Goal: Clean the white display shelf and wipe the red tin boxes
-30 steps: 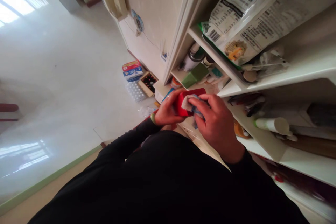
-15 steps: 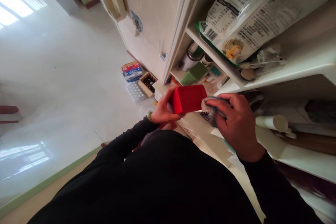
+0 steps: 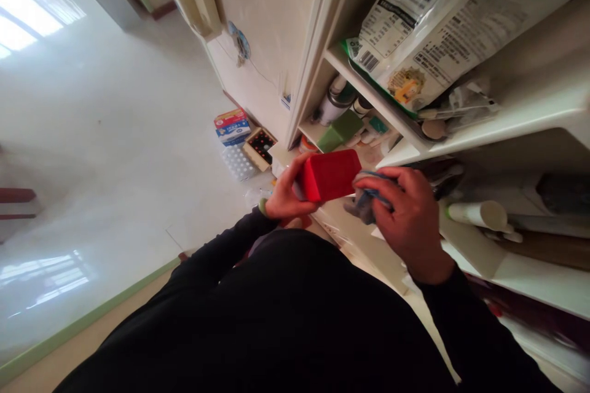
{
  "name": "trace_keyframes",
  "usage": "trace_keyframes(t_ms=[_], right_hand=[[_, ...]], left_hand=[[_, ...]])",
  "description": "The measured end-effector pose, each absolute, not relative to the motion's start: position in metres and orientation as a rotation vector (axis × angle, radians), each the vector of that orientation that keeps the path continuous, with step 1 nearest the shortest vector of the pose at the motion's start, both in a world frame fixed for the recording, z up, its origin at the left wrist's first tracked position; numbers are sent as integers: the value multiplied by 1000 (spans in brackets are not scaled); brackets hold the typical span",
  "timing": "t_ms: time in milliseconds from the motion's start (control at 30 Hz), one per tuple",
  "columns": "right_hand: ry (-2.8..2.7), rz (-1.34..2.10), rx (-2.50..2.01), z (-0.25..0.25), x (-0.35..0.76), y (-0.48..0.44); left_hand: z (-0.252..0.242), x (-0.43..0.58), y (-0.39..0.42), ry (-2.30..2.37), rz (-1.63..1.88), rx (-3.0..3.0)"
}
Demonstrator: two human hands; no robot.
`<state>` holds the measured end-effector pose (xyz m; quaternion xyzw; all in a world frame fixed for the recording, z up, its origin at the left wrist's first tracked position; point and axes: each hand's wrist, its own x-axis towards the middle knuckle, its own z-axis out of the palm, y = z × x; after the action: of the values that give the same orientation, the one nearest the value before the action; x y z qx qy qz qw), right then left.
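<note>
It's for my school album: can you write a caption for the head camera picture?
Left hand holding a red container, right hand holding a bunched cloth, beside cream shelves.

L arm [image 3: 219, 249] & R arm [image 3: 479, 325] fwd; L hand [image 3: 289, 191] curled, digits apart; R hand [image 3: 411, 216] pinched, knuckles up.

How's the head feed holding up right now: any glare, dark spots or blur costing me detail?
Head view, left side: window glare washes out patches of the glossy floor; head view, bottom: the black top sinks into near-featureless dark; head view, centre: the cloth looks soft, the red box clearer in outline; head view, upper right: the bag's fine print is smeared.
</note>
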<state>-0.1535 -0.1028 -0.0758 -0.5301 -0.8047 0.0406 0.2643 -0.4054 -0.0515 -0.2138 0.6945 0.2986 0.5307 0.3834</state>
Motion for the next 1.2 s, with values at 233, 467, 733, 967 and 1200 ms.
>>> trace_keyframes(t_ms=[233,467,733,967,1200], right_hand=[[-1688,452,-1493,-85,-132,-110],[-1749,495,-1303,-96,-186,-97],[-1758,754,-1442,-82,-177,-45],[-1985,380,-1200,-84,-213,-64],[-2085,406,-1102,-78,-218,-81]], left_hand=[[-219,-405,-48,695,1438,1625],[-210,-401,-45,633,1354,1662],[-202,-404,-50,610,1267,1799],[-214,-394,-53,759,1215,1813],[-220,-386,-53,757,1216,1821]])
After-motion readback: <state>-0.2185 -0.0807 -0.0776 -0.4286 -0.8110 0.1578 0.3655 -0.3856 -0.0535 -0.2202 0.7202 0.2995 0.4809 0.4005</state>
